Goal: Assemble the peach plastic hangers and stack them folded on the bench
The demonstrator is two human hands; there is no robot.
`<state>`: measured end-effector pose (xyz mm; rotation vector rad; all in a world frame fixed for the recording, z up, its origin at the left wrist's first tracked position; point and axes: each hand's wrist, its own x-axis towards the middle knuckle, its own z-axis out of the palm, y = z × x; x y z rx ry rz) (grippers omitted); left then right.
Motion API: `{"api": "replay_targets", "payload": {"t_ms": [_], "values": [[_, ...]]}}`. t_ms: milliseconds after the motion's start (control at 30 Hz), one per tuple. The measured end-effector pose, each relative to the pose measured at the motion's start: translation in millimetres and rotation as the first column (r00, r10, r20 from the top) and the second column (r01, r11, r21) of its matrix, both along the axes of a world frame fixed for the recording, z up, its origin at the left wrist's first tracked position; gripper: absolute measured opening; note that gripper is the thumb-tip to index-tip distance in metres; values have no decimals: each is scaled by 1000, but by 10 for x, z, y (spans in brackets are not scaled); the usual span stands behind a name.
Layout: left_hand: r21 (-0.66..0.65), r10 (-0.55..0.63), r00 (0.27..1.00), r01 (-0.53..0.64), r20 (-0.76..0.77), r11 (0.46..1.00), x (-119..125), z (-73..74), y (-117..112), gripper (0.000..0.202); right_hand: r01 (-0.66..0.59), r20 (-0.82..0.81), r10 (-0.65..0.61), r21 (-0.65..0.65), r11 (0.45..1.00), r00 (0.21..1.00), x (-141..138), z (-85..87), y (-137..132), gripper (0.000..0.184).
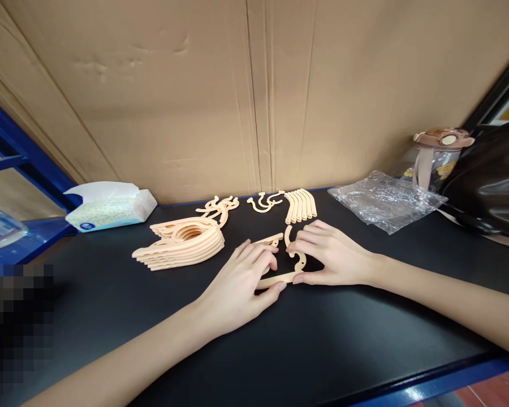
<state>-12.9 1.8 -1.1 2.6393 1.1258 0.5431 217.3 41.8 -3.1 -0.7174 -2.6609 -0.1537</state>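
A beige plastic clothes hanger (280, 278), with curved arms, lies on the black tabletop between my hands. My left hand (241, 277) is closed around its left side, thumb along the near bar, and covers much of it. At the other side, my right hand (335, 254) grips the curved part, with the thumb near the bar's right end and the fingertips on the upper curve. Left of my hands is a stack of matching hangers (182, 249). Loose curved hook pieces (220, 210) lie behind the stack, and a row of separate hanger arms (301, 206) sits beyond my right hand.
A tissue pack (114, 209) stands at the back left. Crumpled clear plastic wrap (385, 200) lies at the back right, before a drinking bottle (443, 150) and a shiny black bag (487, 175). Cardboard (173, 113) walls off the table's back edge.
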Motion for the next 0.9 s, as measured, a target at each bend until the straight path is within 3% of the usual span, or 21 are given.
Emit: {"api": "replay_targets", "payload": {"t_ms": [233,467,633,767,900], "values": [[-3,156,984,-156,90,988,-26,-41,58,18,-20,14,20,-4,1000,1000,-8,2,-17,42],[-9,189,968,-190,163,982,-49,-91,113,17,-59,77,59,-2,998,995,-23,15,-40,41],[2,213,960,-217,180,976,-68,-119,119,30,-69,84,71,-29,997,994,-21,22,-51,39],[-5,250,957,-252,150,968,-82,-110,133,24,-72,61,73,-30,997,995,-13,12,-60,47],[52,241,965,-247,100,968,-78,-73,146,23,-114,51,115,-28,993,992,-16,10,-80,39]]}}
